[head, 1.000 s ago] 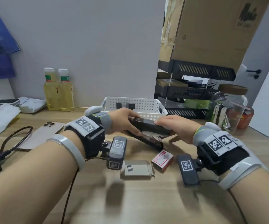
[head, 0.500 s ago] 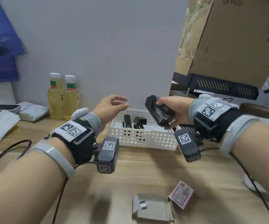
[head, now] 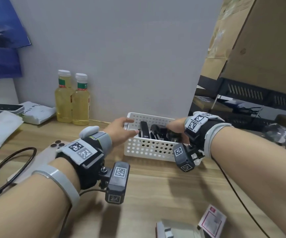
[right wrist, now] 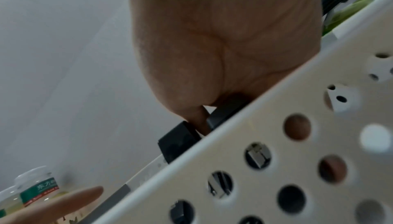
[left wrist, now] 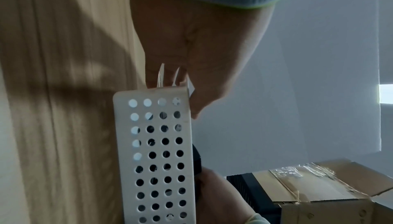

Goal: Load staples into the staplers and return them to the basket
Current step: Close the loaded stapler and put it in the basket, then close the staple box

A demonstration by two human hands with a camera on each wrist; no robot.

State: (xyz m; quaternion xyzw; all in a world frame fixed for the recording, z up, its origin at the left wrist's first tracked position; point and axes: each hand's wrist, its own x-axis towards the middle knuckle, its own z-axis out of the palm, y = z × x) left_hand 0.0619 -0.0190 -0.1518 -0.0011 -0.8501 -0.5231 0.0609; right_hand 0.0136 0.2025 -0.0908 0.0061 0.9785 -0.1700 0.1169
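A white perforated basket [head: 149, 148] stands on the wooden desk and holds several black staplers; one stapler [head: 144, 130] stands on end near its left side. My right hand [head: 174, 128] reaches down inside the basket's right half and grips a black stapler [right wrist: 179, 141], its fingers hidden behind the basket wall [right wrist: 266, 152]. My left hand [head: 121, 128] is at the basket's left end with its fingers spread and straight. Its fingertips [left wrist: 191, 103] touch the corner of the basket [left wrist: 153, 143]. A red-and-white staple box [head: 212, 219] and an open cardboard tray [head: 175, 231] lie near the desk's front edge.
Two yellow drink bottles [head: 71, 100] stand against the wall left of the basket. A phone [head: 47, 152] and a black cable [head: 10, 169] lie under my left forearm. A black shelf rack [head: 259, 98] and a cardboard box [head: 267, 40] fill the right side.
My right hand has carried the stapler from above the basket down into it. My left hand has moved right to the basket's left corner.
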